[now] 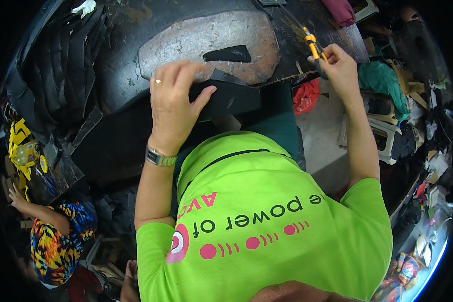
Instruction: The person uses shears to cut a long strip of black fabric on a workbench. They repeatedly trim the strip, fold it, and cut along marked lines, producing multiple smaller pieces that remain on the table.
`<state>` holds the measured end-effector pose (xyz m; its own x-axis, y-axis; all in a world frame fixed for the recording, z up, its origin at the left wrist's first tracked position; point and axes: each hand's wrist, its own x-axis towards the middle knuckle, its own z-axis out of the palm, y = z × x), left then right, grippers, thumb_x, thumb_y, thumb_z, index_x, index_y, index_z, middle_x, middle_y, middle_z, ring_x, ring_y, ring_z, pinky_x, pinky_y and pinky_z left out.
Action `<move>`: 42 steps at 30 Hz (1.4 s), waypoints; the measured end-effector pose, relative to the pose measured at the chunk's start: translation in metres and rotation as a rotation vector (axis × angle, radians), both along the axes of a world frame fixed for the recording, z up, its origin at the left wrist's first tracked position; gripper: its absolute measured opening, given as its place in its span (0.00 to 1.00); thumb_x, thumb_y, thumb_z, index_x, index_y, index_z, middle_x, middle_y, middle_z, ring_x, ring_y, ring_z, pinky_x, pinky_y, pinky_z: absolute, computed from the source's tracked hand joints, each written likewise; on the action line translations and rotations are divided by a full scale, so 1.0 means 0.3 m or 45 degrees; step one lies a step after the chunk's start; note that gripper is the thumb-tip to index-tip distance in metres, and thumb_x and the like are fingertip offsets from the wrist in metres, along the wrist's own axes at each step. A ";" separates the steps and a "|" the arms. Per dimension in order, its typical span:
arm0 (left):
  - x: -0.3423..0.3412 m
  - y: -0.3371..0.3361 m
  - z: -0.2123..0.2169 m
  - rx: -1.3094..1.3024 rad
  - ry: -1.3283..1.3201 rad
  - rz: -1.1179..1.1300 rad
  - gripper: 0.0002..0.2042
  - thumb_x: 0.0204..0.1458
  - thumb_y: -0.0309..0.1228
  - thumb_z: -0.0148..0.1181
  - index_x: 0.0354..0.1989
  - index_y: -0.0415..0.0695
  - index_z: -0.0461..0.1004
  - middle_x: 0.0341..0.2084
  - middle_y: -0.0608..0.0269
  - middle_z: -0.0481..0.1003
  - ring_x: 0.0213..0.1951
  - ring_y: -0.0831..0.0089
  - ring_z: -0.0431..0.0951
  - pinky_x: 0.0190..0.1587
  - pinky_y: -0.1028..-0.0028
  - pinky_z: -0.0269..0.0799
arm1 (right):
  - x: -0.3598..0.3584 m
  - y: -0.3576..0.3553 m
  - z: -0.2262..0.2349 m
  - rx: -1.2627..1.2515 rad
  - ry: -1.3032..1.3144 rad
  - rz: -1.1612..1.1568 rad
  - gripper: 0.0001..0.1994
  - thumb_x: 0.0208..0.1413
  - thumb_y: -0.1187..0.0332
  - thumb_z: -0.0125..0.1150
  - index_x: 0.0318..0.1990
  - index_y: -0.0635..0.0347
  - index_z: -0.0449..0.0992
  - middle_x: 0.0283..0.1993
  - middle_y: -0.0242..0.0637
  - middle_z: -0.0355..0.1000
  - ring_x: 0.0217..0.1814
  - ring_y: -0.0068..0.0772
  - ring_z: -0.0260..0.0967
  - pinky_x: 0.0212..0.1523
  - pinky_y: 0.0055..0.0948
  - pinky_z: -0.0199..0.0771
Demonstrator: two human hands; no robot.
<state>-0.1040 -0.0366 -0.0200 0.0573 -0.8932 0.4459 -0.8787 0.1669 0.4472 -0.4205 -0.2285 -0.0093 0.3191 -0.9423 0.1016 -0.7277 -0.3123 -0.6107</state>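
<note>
My left hand (175, 95) is at the near edge of a worn, grey-brown board (186, 43). Its fingers curve over the board and its thumb stands apart, with nothing visible between them. A small black cut piece (227, 54) lies flat on the board, just beyond those fingertips. Beside the thumb, a larger black sheet (231, 98) hangs below the board's near edge. To the right, my right hand (340, 68) is closed around a yellow-and-black handled tool (314, 48), raised near the table edge. The tool's thin tip points away from me; its exact kind is unclear.
Black sheets (60, 65) are heaped on the dark table (121, 30) at the left. A red bag (306, 95), a green bag (385, 83) and a pale stool (380, 141) are at the right. Another person in a colourful shirt (60, 236) is at the lower left.
</note>
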 end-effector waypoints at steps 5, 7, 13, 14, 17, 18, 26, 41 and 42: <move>-0.004 0.081 -0.004 0.124 -0.061 -0.107 0.26 0.43 0.36 0.74 0.53 0.48 0.74 0.49 0.60 0.74 0.54 0.61 0.73 0.58 0.61 0.64 | -0.070 -0.164 -0.011 -0.034 0.444 -0.084 0.16 0.48 0.59 0.71 0.29 0.63 0.73 0.23 0.41 0.70 0.28 0.40 0.70 0.34 0.37 0.69; -0.004 0.111 0.003 0.231 -0.094 -0.139 0.32 0.40 0.34 0.75 0.58 0.49 0.72 0.54 0.62 0.72 0.58 0.63 0.71 0.65 0.57 0.58 | -0.073 -0.193 -0.019 0.041 0.450 -0.091 0.17 0.47 0.59 0.72 0.28 0.64 0.73 0.25 0.44 0.72 0.30 0.43 0.71 0.36 0.39 0.71; 0.000 0.087 0.085 0.159 -0.021 -0.137 0.33 0.39 0.20 0.69 0.60 0.46 0.72 0.54 0.57 0.74 0.56 0.57 0.74 0.61 0.59 0.66 | -0.012 -0.168 0.040 -0.068 0.545 0.016 0.18 0.45 0.62 0.74 0.35 0.67 0.75 0.36 0.50 0.74 0.40 0.52 0.74 0.42 0.41 0.74; 0.007 0.076 0.127 0.170 0.125 -0.120 0.31 0.41 0.19 0.68 0.59 0.45 0.73 0.53 0.55 0.75 0.53 0.54 0.77 0.58 0.61 0.71 | 0.015 -0.132 0.060 -0.247 0.481 0.012 0.20 0.46 0.63 0.74 0.43 0.65 0.76 0.45 0.50 0.73 0.48 0.53 0.73 0.47 0.41 0.74; 0.028 0.056 0.303 0.110 1.021 0.065 0.13 0.62 0.24 0.56 0.52 0.32 0.76 0.45 0.52 0.81 0.48 0.63 0.81 0.54 0.69 0.73 | 0.136 -0.010 0.141 -0.267 -0.254 0.437 0.29 0.46 0.62 0.76 0.56 0.60 0.74 0.54 0.45 0.73 0.56 0.41 0.72 0.56 0.36 0.71; 0.036 0.033 0.361 0.021 1.228 0.074 0.15 0.64 0.27 0.55 0.54 0.28 0.73 0.46 0.50 0.80 0.50 0.59 0.81 0.53 0.64 0.75 | 0.177 0.048 0.166 -0.058 -0.406 0.628 0.33 0.46 0.60 0.76 0.60 0.60 0.72 0.59 0.42 0.72 0.61 0.36 0.69 0.61 0.36 0.68; 0.099 -0.236 0.446 -0.183 2.304 -0.415 0.20 0.67 0.39 0.51 0.58 0.35 0.69 0.49 0.45 0.77 0.52 0.57 0.79 0.57 0.59 0.76 | 0.408 0.257 0.227 0.428 -0.852 0.885 0.23 0.52 0.75 0.69 0.57 0.64 0.72 0.50 0.35 0.74 0.56 0.28 0.68 0.61 0.30 0.64; 0.639 -0.041 0.547 -0.598 -0.626 1.115 0.31 0.44 0.47 0.73 0.57 0.47 0.75 0.58 0.48 0.69 0.59 0.51 0.70 0.60 0.56 0.67 | 0.624 -0.570 -0.024 -0.629 0.227 0.231 0.23 0.51 0.69 0.70 0.57 0.57 0.76 0.49 0.38 0.75 0.54 0.38 0.72 0.56 0.37 0.71; 0.700 -0.024 0.545 -0.399 -0.663 1.295 0.37 0.42 0.52 0.74 0.60 0.46 0.72 0.61 0.45 0.67 0.61 0.47 0.69 0.61 0.55 0.66 | 0.616 -0.565 -0.035 -0.777 0.204 0.199 0.24 0.49 0.68 0.70 0.57 0.55 0.75 0.50 0.39 0.74 0.55 0.41 0.71 0.56 0.39 0.71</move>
